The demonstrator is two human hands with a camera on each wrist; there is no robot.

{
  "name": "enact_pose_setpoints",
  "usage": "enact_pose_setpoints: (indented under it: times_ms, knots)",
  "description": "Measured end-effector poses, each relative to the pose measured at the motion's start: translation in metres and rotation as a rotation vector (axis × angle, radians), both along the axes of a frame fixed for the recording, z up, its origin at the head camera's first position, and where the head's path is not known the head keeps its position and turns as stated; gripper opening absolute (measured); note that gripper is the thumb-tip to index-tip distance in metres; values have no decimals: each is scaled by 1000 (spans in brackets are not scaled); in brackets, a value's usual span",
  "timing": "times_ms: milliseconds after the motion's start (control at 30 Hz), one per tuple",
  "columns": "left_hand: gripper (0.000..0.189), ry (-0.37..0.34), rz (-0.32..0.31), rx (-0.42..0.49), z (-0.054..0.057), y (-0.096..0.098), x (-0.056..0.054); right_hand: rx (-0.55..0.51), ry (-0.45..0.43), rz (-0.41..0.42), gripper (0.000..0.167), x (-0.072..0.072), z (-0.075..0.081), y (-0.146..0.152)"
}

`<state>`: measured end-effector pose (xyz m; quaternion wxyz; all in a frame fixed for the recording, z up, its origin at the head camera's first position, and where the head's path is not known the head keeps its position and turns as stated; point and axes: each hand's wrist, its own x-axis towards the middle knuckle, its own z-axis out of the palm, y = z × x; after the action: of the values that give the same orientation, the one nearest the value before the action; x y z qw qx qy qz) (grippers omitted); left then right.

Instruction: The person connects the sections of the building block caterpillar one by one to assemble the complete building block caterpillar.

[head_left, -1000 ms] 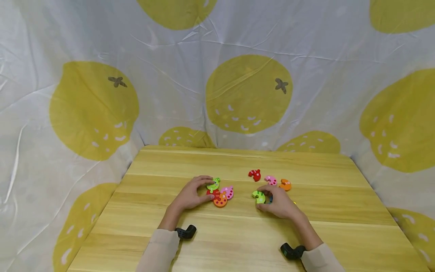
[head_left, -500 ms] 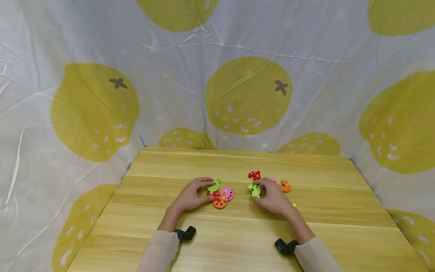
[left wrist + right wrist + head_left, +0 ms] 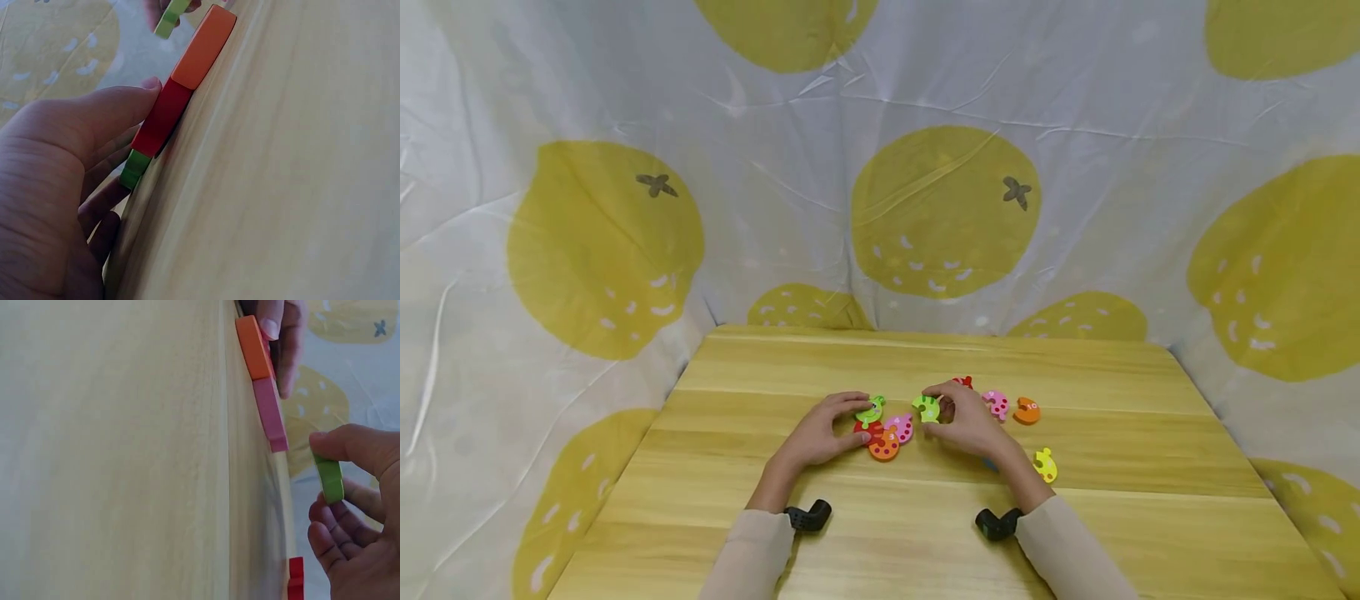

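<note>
My right hand pinches a light green puzzle piece with dark green stripes. In the right wrist view this green puzzle piece is raised off the table, between thumb and fingers. Left of it lies a joined row: a green head piece with a face, a red piece, an orange piece and a pink piece. My left hand holds the row's near end, thumb on the red piece and fingers at the green head. A gap separates the held piece from the pink one.
Behind and right of my right hand lie a red piece, a pink piece and an orange piece marked 10. A yellow piece sits nearer; a blue piece is mostly hidden by the wrist. Lemon-print cloth surrounds the wooden table.
My right hand has carried the striped green piece leftward, closer to the joined row, and turned it. The yellow piece has come into view. My left hand has stayed in place.
</note>
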<state>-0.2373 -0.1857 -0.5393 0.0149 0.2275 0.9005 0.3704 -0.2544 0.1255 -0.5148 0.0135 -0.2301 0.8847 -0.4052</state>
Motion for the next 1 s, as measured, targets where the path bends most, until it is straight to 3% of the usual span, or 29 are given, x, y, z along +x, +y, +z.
enact_pose_setpoints:
  times_ms: [367,600,1000]
  knots:
    - [53,10,1,17,1,0,1,39,-33,99,55,-7,1,-13]
    - [53,-3,-1,22,1,0,2,73,-78,127,53,-8,0,-14]
    - [53,17,-1,4,-2,0,-1,150,-68,164,50,-9,2,-21]
